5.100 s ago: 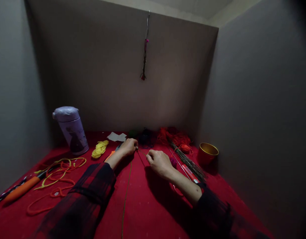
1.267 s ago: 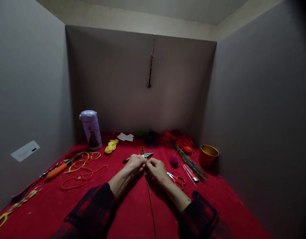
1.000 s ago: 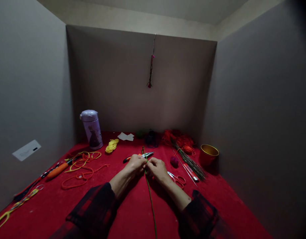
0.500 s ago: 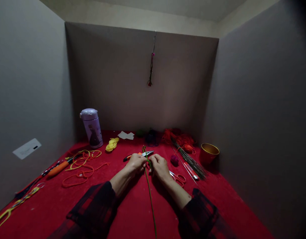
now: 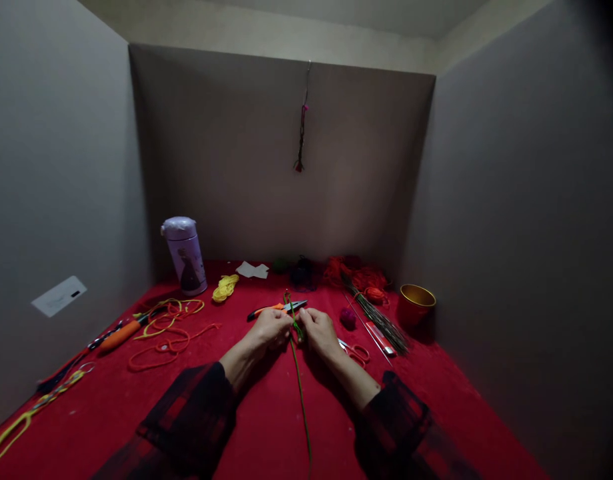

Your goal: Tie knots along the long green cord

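Observation:
A green cord [image 5: 301,400] runs from the front edge of the red cloth up between my hands, where it forms a small knotted part with a loop above it. My left hand [image 5: 272,328] is closed, pinching the cord from the left. On the other side my right hand [image 5: 317,331] is closed on the same cord, thumb and forefinger together near the knot. Just beyond my fingers lie pliers [image 5: 266,311] with orange and black handles, their jaws passing behind the cord. Red-handled scissors [image 5: 357,353] lie beside my right wrist, partly hidden by it.
A purple bottle [image 5: 186,260] and yellow yarn [image 5: 225,288] stand at back left. Orange cord [image 5: 161,363] lies loose on the left. On the right are a purple yarn ball [image 5: 347,319], a bundle of thin stalks [image 5: 379,320] and a gold-rimmed pot [image 5: 416,307]. A braided piece [image 5: 301,140] hangs behind.
My right fingers have shifted slightly at the knot, showing more of the green cord between the hands. The whole view has moved a little.

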{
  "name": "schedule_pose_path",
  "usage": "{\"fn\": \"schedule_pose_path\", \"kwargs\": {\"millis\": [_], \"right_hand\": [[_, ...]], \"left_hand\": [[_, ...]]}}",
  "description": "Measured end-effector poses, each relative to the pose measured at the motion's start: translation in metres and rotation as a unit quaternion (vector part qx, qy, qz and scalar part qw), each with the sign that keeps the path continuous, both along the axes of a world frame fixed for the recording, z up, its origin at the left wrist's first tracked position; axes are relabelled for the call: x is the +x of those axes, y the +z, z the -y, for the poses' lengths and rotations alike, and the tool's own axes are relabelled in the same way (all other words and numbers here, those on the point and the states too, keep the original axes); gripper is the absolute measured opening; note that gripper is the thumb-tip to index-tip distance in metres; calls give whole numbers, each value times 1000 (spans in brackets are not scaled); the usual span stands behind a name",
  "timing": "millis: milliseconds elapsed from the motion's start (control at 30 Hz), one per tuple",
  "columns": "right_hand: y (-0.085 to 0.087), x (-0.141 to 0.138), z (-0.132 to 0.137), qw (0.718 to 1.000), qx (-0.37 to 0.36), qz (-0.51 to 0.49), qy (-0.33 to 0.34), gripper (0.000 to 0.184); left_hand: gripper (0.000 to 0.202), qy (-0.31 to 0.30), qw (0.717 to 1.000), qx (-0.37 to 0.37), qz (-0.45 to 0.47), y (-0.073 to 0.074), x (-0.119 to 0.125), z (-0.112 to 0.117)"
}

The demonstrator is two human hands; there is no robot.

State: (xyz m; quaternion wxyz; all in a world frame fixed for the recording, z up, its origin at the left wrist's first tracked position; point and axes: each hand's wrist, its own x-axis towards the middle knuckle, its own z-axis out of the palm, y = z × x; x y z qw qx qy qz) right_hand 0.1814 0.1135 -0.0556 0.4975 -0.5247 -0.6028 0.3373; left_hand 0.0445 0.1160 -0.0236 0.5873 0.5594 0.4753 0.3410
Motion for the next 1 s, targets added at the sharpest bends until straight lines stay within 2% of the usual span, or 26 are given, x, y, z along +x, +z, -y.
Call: {"fn": "schedule_pose_path", "kwargs": {"millis": [233, 567, 1000], "right_hand": [[0, 3, 19, 996, -54, -36, 69, 44], [-1, 3, 30, 996, -58, -32, 62, 17], [-3, 3, 29, 997, -52, -25, 56, 16]], "left_hand": [[24, 6, 1000, 7, 5, 0, 1, 13], [20, -10, 1000, 14, 19, 2, 2, 18], [18, 4, 1000, 18, 23, -1, 5, 17]]}}
